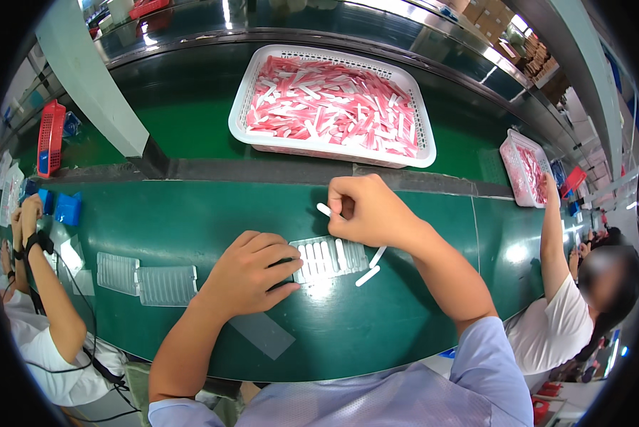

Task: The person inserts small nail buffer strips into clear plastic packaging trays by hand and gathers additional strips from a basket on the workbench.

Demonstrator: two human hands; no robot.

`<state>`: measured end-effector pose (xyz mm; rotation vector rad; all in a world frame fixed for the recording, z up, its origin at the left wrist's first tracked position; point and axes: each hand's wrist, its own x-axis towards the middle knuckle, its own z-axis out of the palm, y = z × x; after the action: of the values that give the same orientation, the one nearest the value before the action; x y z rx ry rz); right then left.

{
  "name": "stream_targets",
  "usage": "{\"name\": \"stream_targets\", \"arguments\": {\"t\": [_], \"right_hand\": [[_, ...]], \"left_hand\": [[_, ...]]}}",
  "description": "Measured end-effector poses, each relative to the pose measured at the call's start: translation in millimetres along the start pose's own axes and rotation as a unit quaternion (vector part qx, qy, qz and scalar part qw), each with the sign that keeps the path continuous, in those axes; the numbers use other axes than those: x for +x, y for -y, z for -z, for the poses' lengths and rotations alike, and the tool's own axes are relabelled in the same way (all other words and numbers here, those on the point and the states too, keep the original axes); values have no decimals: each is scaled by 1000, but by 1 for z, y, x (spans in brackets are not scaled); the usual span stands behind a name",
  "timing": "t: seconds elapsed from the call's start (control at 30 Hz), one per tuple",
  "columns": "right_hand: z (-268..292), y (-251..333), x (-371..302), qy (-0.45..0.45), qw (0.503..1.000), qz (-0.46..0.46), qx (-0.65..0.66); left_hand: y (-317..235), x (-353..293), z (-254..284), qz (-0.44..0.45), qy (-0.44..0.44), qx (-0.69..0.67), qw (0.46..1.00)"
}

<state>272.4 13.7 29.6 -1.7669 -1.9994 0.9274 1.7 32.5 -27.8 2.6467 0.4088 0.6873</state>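
The right hand holds one white stick in a tight pinch between finger and thumb, above the far edge of a clear tray; the left hand has its fingers bent and a bit apart, touching the left end of that tray; I cannot tell if it grips the tray or just rests on it; the tray lies flat on the green table, in front of the person, with a row of white sticks in it; two loose sticks lie just beside its right end; two more clear trays lie to the left, side by side; a strip of clear film lies near the left wrist; past the hands is a big white basket, full of pink and white sticks.
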Motion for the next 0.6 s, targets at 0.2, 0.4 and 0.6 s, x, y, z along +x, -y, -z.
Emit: {"name": "stream_targets", "arguments": {"t": [0.2, 0.4, 0.6], "right_hand": [[-11, -11, -25, 37, 973, 94, 205], [-27, -23, -25, 2, 990, 137, 42], [-34, -34, -28, -31, 985, 171, -12]], "left_hand": [[3, -3, -1, 5, 15, -5, 1000], [3, 0, 0, 6, 22, -10, 1000], [2, 1, -1, 8, 18, -13, 1000]]}}
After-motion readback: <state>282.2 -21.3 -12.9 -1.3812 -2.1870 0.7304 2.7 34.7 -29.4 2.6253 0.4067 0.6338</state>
